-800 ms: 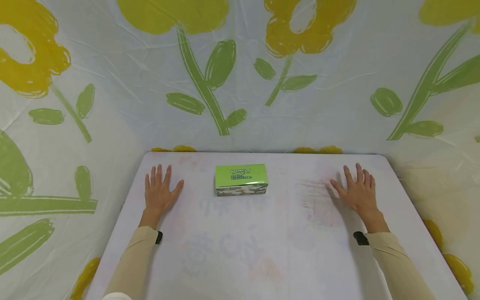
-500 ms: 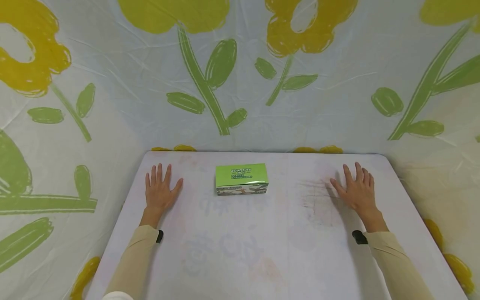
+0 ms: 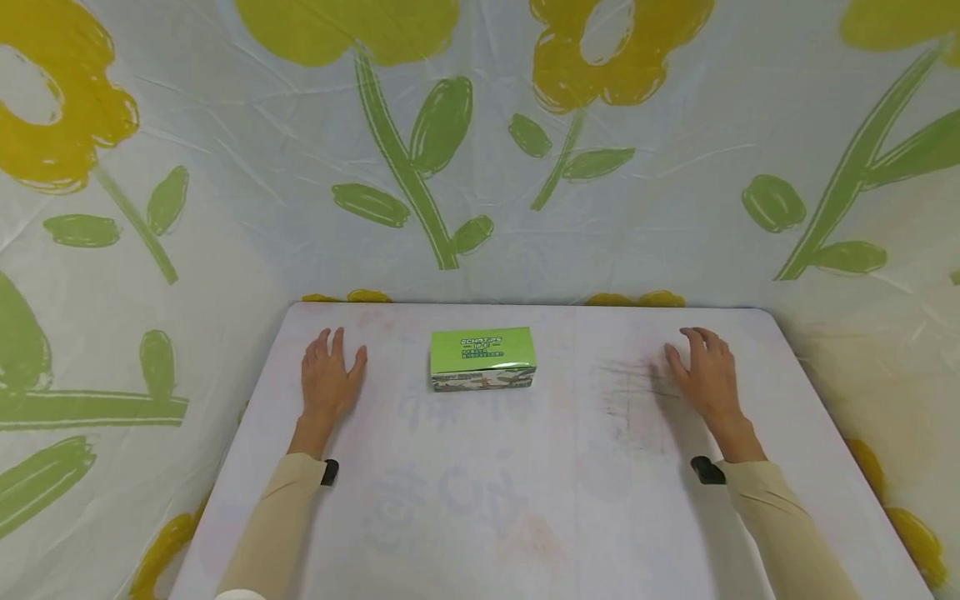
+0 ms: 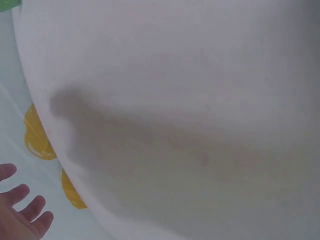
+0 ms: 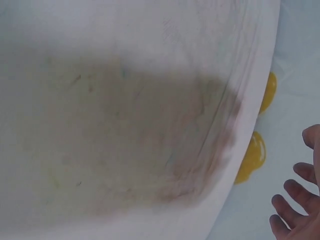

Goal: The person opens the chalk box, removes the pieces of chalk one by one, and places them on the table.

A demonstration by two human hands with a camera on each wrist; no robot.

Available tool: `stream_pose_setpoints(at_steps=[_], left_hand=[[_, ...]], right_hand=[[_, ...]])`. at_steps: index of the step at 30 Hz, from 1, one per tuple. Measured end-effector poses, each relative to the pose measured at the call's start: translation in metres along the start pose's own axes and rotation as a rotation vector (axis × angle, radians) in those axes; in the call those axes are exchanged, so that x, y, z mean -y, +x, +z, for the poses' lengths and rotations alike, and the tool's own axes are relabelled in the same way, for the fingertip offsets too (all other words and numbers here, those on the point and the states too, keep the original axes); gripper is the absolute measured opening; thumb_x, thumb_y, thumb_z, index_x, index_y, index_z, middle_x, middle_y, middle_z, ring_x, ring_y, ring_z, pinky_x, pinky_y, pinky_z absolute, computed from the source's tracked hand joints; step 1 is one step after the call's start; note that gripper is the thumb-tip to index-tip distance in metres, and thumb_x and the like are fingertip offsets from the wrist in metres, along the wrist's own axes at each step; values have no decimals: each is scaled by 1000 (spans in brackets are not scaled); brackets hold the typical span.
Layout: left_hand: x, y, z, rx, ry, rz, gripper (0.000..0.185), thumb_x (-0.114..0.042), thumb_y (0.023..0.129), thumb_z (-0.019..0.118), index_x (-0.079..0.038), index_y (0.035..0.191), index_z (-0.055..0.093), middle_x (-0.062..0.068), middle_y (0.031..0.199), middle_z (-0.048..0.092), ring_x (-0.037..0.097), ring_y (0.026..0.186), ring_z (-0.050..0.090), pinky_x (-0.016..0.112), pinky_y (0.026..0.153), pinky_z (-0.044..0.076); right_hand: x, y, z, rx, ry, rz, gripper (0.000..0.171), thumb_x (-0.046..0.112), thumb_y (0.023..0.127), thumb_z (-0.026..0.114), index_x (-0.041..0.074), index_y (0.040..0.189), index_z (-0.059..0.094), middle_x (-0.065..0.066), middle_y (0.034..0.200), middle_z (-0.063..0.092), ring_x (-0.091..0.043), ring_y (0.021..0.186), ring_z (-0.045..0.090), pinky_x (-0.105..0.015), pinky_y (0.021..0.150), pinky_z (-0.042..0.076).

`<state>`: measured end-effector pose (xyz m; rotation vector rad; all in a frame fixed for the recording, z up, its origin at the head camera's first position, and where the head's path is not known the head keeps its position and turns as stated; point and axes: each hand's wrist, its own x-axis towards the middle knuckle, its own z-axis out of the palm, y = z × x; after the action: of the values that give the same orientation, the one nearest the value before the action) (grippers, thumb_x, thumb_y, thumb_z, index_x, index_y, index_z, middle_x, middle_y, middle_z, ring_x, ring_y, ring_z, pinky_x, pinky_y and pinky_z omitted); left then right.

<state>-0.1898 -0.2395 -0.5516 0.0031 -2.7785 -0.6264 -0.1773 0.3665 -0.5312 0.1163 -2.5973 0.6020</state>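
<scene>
The left hand (image 3: 330, 379) and the right hand (image 3: 708, 377), fingers relaxed and slightly bent (both hold nothing), flank the green box (image 3: 483, 358), which sits near the far edge of the surface (image 3: 592, 517). A clumsy forward push could slide it over that edge.

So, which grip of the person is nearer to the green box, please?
Left. The left grip is left of the green box, not touching it; the right grip is on its right side, across a wider gap.
</scene>
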Motion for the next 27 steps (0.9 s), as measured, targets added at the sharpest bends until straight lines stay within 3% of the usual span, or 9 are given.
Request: stream_pose_setpoints(at_steps=[18,27], left_hand=[[-41,-7,4,5,-147,-69,64,-47,106,48,0,148,47,25,145,47,43,129,45,59,109,36],[-64,-8,9,5,-221,-113,63,-48,106,46,0,147,50,24,147,48,42,134,45,60,113,34]], right_hand=[[38,10,10,-5,177,70,32,11,101,62,-11,124,61,-34,123,58,-53,116,53,-66,98,42],[56,12,18,-15,289,38,31,9,102,62,-12,125,61,-32,119,61,-47,109,57,-62,94,45]])
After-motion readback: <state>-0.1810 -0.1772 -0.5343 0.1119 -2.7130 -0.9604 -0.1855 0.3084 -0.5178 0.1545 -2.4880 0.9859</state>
